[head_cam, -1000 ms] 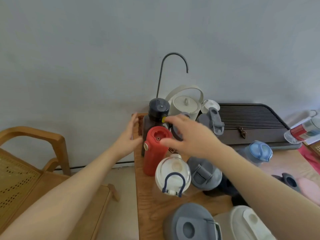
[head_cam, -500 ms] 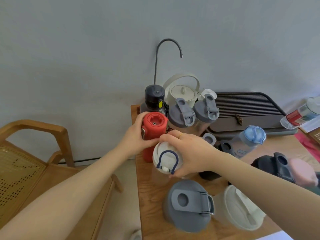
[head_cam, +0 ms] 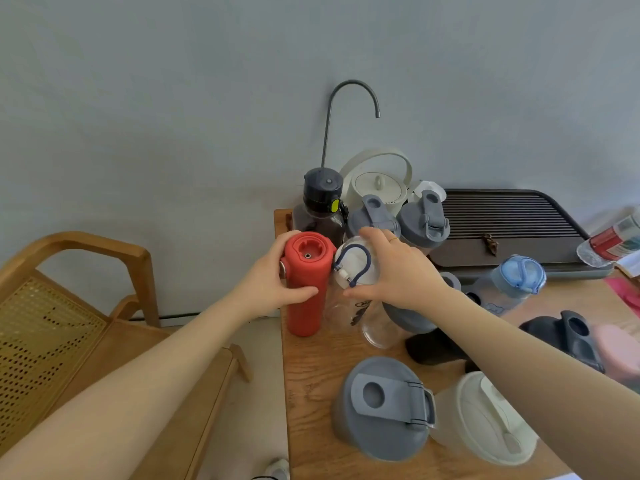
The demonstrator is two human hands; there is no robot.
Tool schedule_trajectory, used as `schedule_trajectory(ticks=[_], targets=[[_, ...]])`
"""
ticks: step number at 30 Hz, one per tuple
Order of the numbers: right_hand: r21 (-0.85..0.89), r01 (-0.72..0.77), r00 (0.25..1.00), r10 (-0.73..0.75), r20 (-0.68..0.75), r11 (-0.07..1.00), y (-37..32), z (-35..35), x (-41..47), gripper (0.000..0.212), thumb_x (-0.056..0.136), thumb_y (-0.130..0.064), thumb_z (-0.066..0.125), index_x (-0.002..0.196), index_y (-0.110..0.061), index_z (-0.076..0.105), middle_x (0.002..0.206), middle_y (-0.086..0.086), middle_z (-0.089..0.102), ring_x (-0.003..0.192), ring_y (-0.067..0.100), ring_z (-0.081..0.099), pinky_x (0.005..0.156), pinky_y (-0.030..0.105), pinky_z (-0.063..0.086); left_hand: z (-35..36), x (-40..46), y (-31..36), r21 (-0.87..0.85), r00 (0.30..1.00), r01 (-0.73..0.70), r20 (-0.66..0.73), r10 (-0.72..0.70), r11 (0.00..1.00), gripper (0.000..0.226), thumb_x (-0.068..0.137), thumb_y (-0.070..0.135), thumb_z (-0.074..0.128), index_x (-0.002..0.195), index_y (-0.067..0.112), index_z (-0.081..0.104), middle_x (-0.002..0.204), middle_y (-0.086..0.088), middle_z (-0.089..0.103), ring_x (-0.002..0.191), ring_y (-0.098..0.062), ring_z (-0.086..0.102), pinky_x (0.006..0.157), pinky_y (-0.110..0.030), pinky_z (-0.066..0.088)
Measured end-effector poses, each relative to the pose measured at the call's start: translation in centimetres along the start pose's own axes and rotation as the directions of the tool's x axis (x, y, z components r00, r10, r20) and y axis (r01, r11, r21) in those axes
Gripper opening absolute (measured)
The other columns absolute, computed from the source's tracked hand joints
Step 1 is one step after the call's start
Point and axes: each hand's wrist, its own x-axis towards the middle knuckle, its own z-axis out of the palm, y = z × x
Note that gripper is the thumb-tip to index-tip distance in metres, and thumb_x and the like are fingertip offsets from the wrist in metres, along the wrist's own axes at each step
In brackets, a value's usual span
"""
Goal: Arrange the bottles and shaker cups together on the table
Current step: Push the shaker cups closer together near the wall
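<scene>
My left hand (head_cam: 268, 284) grips the red bottle (head_cam: 306, 289), which stands upright near the left edge of the wooden table (head_cam: 311, 368). Right beside it, my right hand (head_cam: 398, 275) holds the clear bottle (head_cam: 353, 271) by its white lid with a blue loop. The two bottles touch. Behind them stand a dark bottle (head_cam: 320, 209) with a black cap and two grey-lidded shaker cups (head_cam: 372, 220) (head_cam: 424, 225). A large grey-lidded shaker cup (head_cam: 384, 407) and a white-lidded cup (head_cam: 485, 417) stand at the near edge. A blue-lidded bottle (head_cam: 516, 282) is to the right.
A white kettle (head_cam: 377, 185) under a curved tap (head_cam: 349, 98) sits at the back, next to a dark slatted tray (head_cam: 509, 223). A dark and pink bottle (head_cam: 588, 336) lies at right. A wooden chair (head_cam: 69, 306) stands left of the table.
My left hand closed on the red bottle. My right hand took the clear bottle by its lid and moved it back, up against the red one.
</scene>
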Motion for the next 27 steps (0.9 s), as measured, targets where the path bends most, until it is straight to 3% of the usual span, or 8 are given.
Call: schedule_trajectory(ticks=[3,5,7,11,15,20,25,27], targets=[[0.066,-0.006,1.000,0.008,-0.029,0.998,0.6,-1.0,-0.7,0.118,0.059,-0.057,0.075,0.147,-0.017,0.008,0.147,0.010,0.035,0.130,0.027,0.042,0.100,0.041,0.038,-0.4,0.0,0.9,0.029,1.000,0.018,0.001,-0.018,0.999,0.077,0.066,0.017,0.081,0.123,0.036,0.033,0.112,0.022,0.048,0.102,0.008,0.049,0.080,-0.008,0.037],[0.162,-0.011,0.999,0.018,-0.044,0.987,2.1,-2.1,-1.6,0.114,0.060,-0.053,0.077,0.146,-0.020,0.010,0.148,0.006,0.034,0.132,0.023,0.039,0.103,0.038,0.036,-0.6,-0.2,2.1,0.087,1.000,-0.011,-0.017,0.013,0.996,0.082,0.063,0.023,0.084,0.124,0.037,0.032,0.116,0.018,0.046,0.103,0.010,0.047,0.081,-0.002,0.034],[0.200,-0.029,0.999,0.021,0.042,0.979,4.2,-2.8,-2.9,0.103,0.063,-0.051,0.076,0.144,-0.024,0.018,0.145,0.000,0.035,0.130,0.018,0.039,0.104,0.036,0.037,-0.6,-0.2,3.6,0.195,0.996,-0.079,-0.017,0.084,0.978,0.085,0.063,0.028,0.083,0.131,0.034,0.032,0.123,0.014,0.045,0.109,0.005,0.046,0.089,-0.005,0.032],[-0.003,0.033,0.960,-0.031,0.278,0.999,6.3,-2.2,-4.2,0.096,0.064,-0.052,0.075,0.141,-0.026,0.024,0.146,-0.003,0.032,0.129,0.019,0.036,0.107,0.034,0.034,0.2,0.6,6.1,0.519,0.989,-0.141,0.105,0.101,0.843,0.083,0.070,0.041,0.075,0.138,0.028,0.030,0.140,0.006,0.040,0.124,-0.013,0.041,0.099,-0.033,0.041],[-0.112,0.075,0.965,-0.044,0.260,0.991,6.1,-1.9,-3.6,0.092,0.064,-0.054,0.072,0.138,-0.026,0.025,0.139,0.000,0.037,0.119,0.023,0.046,0.097,0.040,0.045,1.2,1.1,6.6,0.721,0.990,-0.025,0.113,-0.081,0.693,0.086,0.071,0.052,0.069,0.140,0.025,0.027,0.141,0.001,0.038,0.122,-0.022,0.042,0.094,-0.037,0.043],[-0.279,0.281,0.931,-0.191,0.310,0.918,5.4,-1.7,-4.2,0.089,0.062,-0.059,0.068,0.132,-0.024,0.025,0.126,0.004,0.043,0.100,0.025,0.055,0.080,0.038,0.052,2.7,1.8,8.2,0.825,0.995,-0.001,0.060,-0.085,0.566,0.093,0.071,0.060,0.064,0.143,0.022,0.020,0.143,-0.003,0.039,0.126,-0.026,0.040,0.100,-0.042,0.040],[-0.228,0.458,0.865,-0.371,0.338,0.859,6.7,-2.4,-4.6,0.088,0.065,-0.056,0.068,0.136,-0.027,0.026,0.139,0.000,0.037,0.121,0.023,0.043,0.101,0.036,0.038,4.3,2.9,9.1,0.876,0.990,-0.049,0.106,-0.092,0.479,0.096,0.068,0.063,0.063,0.144,0.029,0.015,0.144,0.000,0.038,0.126,-0.025,0.040,0.103,-0.040,0.033],[-0.151,0.439,0.872,-0.379,0.310,0.886,8.0,-3.6,-5.1,0.091,0.066,-0.058,0.069,0.139,-0.027,0.025,0.146,-0.003,0.030,0.132,0.018,0.031,0.109,0.035,0.027,4.7,3.0,9.6,0.881,0.988,-0.073,0.128,-0.086,0.467,0.098,0.068,0.061,0.065,0.145,0.028,0.015,0.146,0.001,0.033,0.130,-0.024,0.035,0.104,-0.039,0.030]])
